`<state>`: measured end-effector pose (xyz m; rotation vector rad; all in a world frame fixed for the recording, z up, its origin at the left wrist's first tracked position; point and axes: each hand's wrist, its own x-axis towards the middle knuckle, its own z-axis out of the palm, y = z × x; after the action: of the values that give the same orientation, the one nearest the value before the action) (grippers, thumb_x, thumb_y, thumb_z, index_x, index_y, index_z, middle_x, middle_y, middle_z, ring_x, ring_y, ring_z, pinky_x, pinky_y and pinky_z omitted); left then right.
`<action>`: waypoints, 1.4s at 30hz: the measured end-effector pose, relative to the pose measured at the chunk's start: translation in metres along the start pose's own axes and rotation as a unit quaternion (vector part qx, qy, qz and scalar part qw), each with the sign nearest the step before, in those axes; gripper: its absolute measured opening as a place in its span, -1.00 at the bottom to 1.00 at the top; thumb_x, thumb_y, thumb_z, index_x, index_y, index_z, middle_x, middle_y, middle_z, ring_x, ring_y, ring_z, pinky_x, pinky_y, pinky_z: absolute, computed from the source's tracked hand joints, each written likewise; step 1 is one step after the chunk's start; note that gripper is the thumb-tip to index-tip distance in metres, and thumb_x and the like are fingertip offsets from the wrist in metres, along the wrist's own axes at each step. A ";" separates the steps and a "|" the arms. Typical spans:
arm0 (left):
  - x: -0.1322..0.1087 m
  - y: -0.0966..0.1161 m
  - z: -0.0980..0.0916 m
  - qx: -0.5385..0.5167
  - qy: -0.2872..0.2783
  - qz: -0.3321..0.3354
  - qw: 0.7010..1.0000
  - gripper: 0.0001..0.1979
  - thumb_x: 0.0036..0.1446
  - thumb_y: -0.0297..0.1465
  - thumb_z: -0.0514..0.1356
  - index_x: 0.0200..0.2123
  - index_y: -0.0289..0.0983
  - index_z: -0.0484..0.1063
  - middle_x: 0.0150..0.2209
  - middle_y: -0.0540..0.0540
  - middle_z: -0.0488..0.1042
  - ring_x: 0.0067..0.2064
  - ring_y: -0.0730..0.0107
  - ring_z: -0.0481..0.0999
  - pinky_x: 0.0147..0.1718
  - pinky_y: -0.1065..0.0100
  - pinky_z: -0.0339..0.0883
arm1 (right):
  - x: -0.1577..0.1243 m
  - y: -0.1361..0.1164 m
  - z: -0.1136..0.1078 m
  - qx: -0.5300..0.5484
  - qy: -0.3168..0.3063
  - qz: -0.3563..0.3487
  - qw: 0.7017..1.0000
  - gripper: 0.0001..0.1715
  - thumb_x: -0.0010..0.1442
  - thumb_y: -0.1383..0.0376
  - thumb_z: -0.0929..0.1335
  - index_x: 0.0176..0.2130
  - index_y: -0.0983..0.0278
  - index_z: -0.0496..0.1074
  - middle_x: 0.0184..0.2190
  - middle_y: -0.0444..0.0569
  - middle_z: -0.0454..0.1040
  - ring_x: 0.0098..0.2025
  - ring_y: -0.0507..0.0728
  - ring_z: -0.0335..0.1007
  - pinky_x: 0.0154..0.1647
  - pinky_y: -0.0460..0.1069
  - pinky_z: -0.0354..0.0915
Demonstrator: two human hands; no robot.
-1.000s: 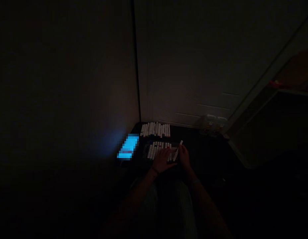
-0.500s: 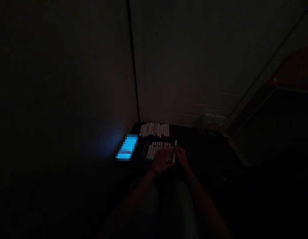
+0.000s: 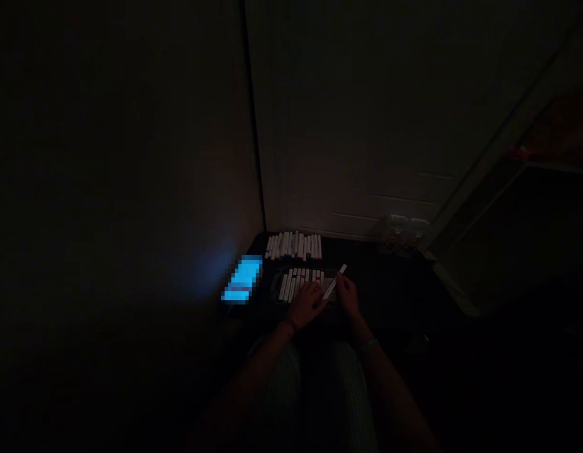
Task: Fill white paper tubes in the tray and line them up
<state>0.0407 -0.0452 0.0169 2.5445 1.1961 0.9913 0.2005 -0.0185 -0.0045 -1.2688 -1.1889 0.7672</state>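
In dim light, a white marker (image 3: 343,269) is pinched in my right hand (image 3: 348,298), tilted with its upper end leaning right. Its lower end comes close to my left hand (image 3: 308,303); whether they touch I cannot tell. My left hand lies with fingers apart over a row of white markers (image 3: 285,287) in a clear case (image 3: 276,289), covering part of the row. A few of these markers show red patches. Behind the case lies a second row of white markers (image 3: 286,245), side by side, some with coloured ends.
A glowing blue screen (image 3: 244,278), pixelated, lies left of the case on the dark table (image 3: 390,289). Clear containers (image 3: 403,236) stand at the back right by the wall (image 3: 348,126). Another wall (image 3: 131,157) rises on the left.
The marker in my right hand has swung from nearly upright to a rightward slant, and that hand has moved slightly right. My left hand has stayed over the row.
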 end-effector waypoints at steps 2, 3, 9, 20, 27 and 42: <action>0.000 -0.003 0.002 -0.018 0.030 -0.025 0.999 -0.82 0.13 -0.34 -0.01 -0.23 -0.23 0.31 -0.18 -0.08 0.27 -0.07 0.32 0.22 -0.03 0.21 0.13 | 0.000 -0.004 -0.001 0.017 0.012 0.007 1.000 -0.53 0.06 0.00 0.20 -0.36 0.34 0.37 -0.48 -0.08 0.37 -0.44 0.03 0.20 -0.46 -0.13 0.14; 0.000 -0.005 0.003 -0.027 0.046 -0.039 0.998 -0.81 0.14 -0.35 -0.03 -0.22 -0.24 0.31 -0.17 -0.09 0.26 -0.06 0.33 0.22 -0.03 0.22 0.14 | 0.000 -0.005 -0.001 0.025 0.022 0.006 0.999 -0.55 0.06 0.00 0.20 -0.34 0.33 0.36 -0.49 -0.09 0.36 -0.45 0.02 0.19 -0.47 -0.14 0.14; 0.000 -0.017 0.011 -0.070 0.104 -0.102 0.987 -0.79 0.17 -0.40 -0.09 -0.19 -0.25 0.28 -0.12 -0.13 0.23 -0.05 0.35 0.25 -0.05 0.24 0.17 | 0.001 -0.006 -0.004 0.057 0.047 0.006 0.997 -0.58 0.08 0.01 0.18 -0.37 0.31 0.30 -0.49 -0.11 0.30 -0.46 0.00 0.16 -0.47 -0.14 0.14; 0.006 -0.029 0.013 -0.157 0.104 -0.184 0.965 -0.76 0.19 -0.30 -0.15 -0.27 -0.24 0.25 -0.41 -0.04 0.36 -0.37 0.41 0.37 -0.37 0.35 0.26 | 0.000 -0.005 -0.002 0.012 0.019 -0.017 1.000 -0.59 0.11 0.02 0.15 -0.48 0.27 0.28 -0.54 -0.15 0.28 -0.48 0.01 0.17 -0.47 -0.13 0.12; 0.017 -0.043 0.016 -0.180 0.134 -0.247 0.943 -0.74 0.18 -0.26 -0.15 -0.31 -0.25 0.25 -0.51 0.01 0.32 -0.49 0.44 0.34 -0.49 0.39 0.22 | -0.004 -0.012 0.003 -0.035 -0.036 -0.049 0.998 -0.60 0.12 0.03 0.15 -0.50 0.25 0.28 -0.56 -0.15 0.30 -0.48 0.02 0.17 -0.46 -0.12 0.11; 0.034 -0.043 0.022 -0.124 0.162 -0.223 0.953 -0.79 0.16 -0.32 -0.10 -0.31 -0.25 0.28 -0.37 -0.07 0.39 -0.32 0.38 0.38 -0.35 0.35 0.23 | -0.004 -0.011 0.003 -0.025 0.022 -0.051 0.998 -0.60 0.14 0.03 0.12 -0.37 0.25 0.31 -0.47 -0.12 0.35 -0.42 0.04 0.22 -0.42 -0.12 0.15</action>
<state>0.0435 0.0116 -0.0005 1.8496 1.5252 1.3627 0.1944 -0.0234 0.0046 -1.2494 -1.2340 0.6356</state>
